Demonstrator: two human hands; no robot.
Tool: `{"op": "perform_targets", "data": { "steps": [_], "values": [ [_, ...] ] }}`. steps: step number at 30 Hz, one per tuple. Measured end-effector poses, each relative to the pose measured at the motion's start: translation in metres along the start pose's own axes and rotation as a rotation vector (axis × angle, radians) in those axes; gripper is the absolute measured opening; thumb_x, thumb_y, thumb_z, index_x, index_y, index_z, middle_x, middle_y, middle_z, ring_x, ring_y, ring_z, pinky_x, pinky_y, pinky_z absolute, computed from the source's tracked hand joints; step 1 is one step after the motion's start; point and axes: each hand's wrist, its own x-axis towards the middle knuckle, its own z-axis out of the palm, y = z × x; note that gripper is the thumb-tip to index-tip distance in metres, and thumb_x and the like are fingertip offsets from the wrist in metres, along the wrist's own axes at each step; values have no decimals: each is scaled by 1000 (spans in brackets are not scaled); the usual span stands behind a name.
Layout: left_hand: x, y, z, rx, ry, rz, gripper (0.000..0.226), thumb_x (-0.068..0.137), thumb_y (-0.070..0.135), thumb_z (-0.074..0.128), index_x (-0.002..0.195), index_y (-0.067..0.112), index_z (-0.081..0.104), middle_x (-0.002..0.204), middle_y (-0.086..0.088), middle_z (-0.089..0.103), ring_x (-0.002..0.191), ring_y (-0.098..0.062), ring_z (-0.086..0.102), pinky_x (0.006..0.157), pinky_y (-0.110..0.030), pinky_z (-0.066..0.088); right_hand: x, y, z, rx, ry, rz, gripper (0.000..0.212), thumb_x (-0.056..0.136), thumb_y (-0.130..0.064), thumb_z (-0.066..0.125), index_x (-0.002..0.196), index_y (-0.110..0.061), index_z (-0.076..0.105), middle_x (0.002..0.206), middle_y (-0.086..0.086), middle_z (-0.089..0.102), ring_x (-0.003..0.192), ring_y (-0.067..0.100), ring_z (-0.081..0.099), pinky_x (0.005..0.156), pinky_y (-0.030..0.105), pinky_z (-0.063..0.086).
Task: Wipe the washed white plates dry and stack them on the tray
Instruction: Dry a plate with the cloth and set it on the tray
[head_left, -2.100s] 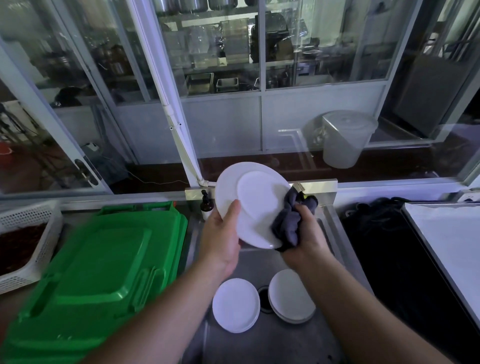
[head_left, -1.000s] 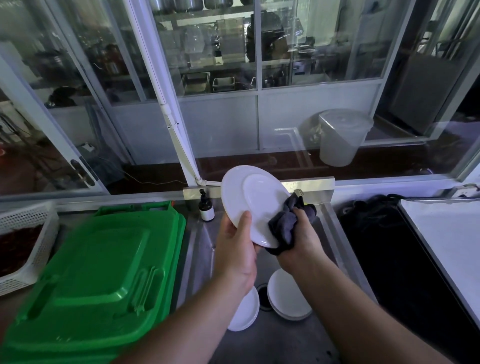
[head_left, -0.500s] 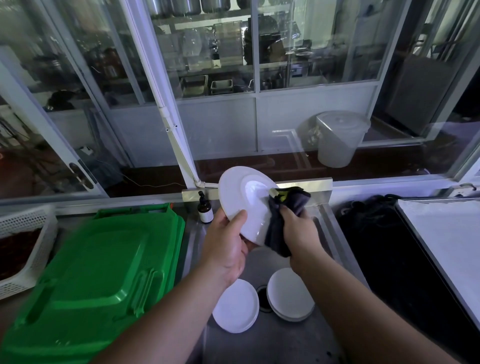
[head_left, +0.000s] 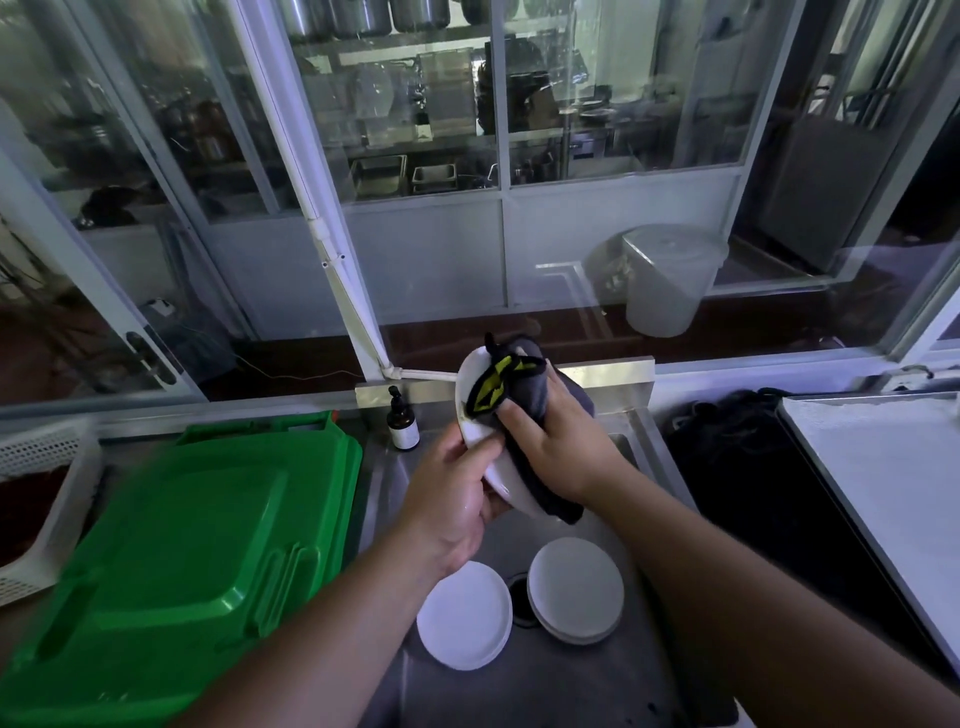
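Nearest, low in the steel sink (head_left: 582, 691), two lots of white plates wait beside the drain: a single-looking round plate (head_left: 464, 616) on the left and a small stack (head_left: 575, 590) on the right, smooth and glossy, apparently not yet dried. Above them both forearms reach forward. The left hand (head_left: 452, 506) grips the lower rim of the held plate (head_left: 470, 415), thumb on the near face and fingers curled behind, so it stands tilted nearly edge-on over the basin. The right hand (head_left: 561, 441) clenches a dark grey cloth (head_left: 535, 410), soft and bunched, with a yellow-and-black patch, and presses it against the plate's face and top edge. By my reading, the wiping of this plate is midway; nothing shows it finished. To the right lies a pale flat tray (head_left: 893, 478) with a thin metal rim, and no plates show on the part in view, so stacking seems hardly begun and several plates remain. To the left sits a glossy green moulded plastic lid (head_left: 171, 561), ribbed and rectangular, on the surface. Farther back stands a small brown pump bottle (head_left: 402, 421) against the sink's rear ledge, then glass panels in white frames.
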Motion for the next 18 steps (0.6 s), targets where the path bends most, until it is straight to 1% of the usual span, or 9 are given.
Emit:
{"op": "perform_targets", "data": {
  "steps": [3,5,7,9,12,13,15,16,18],
  "values": [
    [-3,-3,2,25,11,0,24,104,6,54,118,18,69,112,-12,77,101,-29,72,90,-51,57,12,0,-3,-10,66,19,39,104,-48,50,131,-24,63,136,3,65,137,27,51,112,45,40],
    [-7,-6,5,64,13,7,23,103,4,55,115,19,69,106,-10,78,97,-29,72,90,-51,56,18,-3,-7,55,150,140,27,105,-45,53,106,-22,66,104,0,72,109,25,65,86,37,46],
    [-9,-6,8,119,10,42,23,103,3,56,113,20,69,104,-8,79,96,-28,73,87,-50,59,23,-8,-9,201,244,300,31,104,-51,52,94,-24,63,87,-6,70,92,21,66,71,33,43],
    [-8,-6,7,180,16,82,19,102,7,60,110,21,70,103,-7,79,98,-30,73,90,-54,58,27,-8,-9,327,304,418,32,105,-54,48,96,-25,60,86,-10,66,89,20,62,71,33,42],
    [-7,-5,3,347,17,175,13,91,32,67,103,31,71,104,-7,77,104,-38,72,94,-62,56,31,-3,-3,518,343,577,39,105,-58,42,117,-25,59,97,-4,63,97,24,56,89,36,41],
    [-7,-6,1,431,3,214,15,89,38,66,103,31,70,103,-5,76,103,-35,71,93,-59,57,29,-5,-1,603,346,638,46,105,-59,41,121,-22,60,101,0,64,99,26,58,94,38,44],
    [-5,-9,-2,612,-21,308,13,97,35,63,103,24,67,96,1,73,92,-19,69,85,-41,57,28,-6,2,819,328,765,47,105,-56,41,105,-15,63,90,6,66,87,28,64,90,40,51],
    [-4,-12,-4,698,-19,350,12,101,29,61,100,18,64,88,5,69,81,-11,63,75,-31,52,28,-6,3,914,310,814,43,105,-53,41,95,-17,62,83,7,64,82,27,64,86,41,52],
    [-5,-13,-6,830,-23,383,15,105,24,57,93,14,58,75,8,57,66,-7,49,62,-25,40,28,-2,6,1052,312,821,33,107,-46,40,92,-22,58,84,7,61,84,29,62,86,46,50]
  ]
}}
